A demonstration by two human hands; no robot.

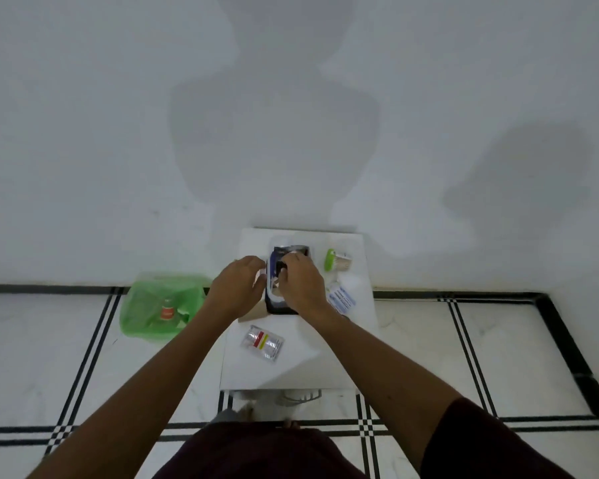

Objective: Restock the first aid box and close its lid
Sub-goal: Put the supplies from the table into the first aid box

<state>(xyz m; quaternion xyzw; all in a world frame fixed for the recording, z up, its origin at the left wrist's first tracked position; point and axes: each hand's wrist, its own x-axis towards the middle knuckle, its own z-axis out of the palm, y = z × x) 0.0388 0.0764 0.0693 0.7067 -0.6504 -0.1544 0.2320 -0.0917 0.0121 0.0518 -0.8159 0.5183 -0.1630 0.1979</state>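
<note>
The left hand [237,283] is steadying the box [284,278] while the right hand [300,281], fingers curled, is pressing a pack inside.

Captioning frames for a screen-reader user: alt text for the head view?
Both hands, left hand and right hand, work at a small dark open box on a small white table against a white wall. A clear foil sachet with a red-yellow label lies nearer; a green plastic bag sits on the tiled floor.
</note>
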